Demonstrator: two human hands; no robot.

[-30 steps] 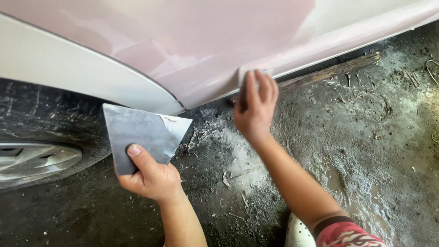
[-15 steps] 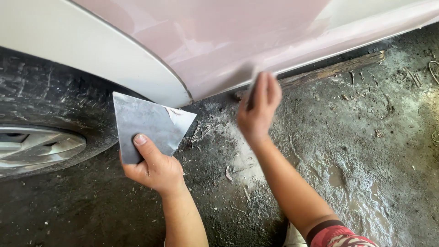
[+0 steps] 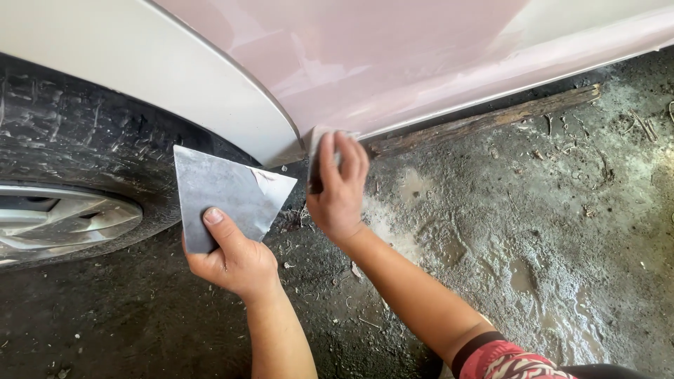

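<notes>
Tyre (image 3: 70,151) and silver wheel rim (image 3: 49,221) at far left, under white wheel arch (image 3: 175,77). Left hand (image 3: 235,260) closed on a grey metal plate (image 3: 221,193), thumb pressed on its face; plate held just off the arch. Right hand (image 3: 337,189) curled around a small spreader (image 3: 319,144), pressing it to the lower edge of the pink-filled panel (image 3: 393,63). Wooden strip (image 3: 484,119) on dirty concrete floor (image 3: 533,238) at right.

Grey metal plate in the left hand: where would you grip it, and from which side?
Grip the grey metal plate at its lower left corner, coming from below, as the left hand does now: thumb flat on the face, fingers behind. It is thin and flat, and that corner is clean; the pale filler dab sits near the far right point, beside the tyre.
</notes>
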